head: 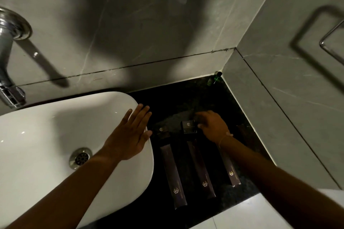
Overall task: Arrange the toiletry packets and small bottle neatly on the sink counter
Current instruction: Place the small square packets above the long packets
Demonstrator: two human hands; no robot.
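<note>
Three long dark purple packets (202,169) already side by side on black stone counter (178,102). Right hand (214,125) pinched on small dark box (189,126); left hand (130,135) flat, fingers spread. Small green bottle (216,78) apart in back corner, seemingly unplaced.

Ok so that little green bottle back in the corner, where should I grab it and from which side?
Best guess: pinch the small green bottle around its body just below the dark cap, coming from the front-left. It seems to stand upright, tucked into the corner where the back and right walls meet, so only the side facing the open black counter leaves room for fingers.
</note>
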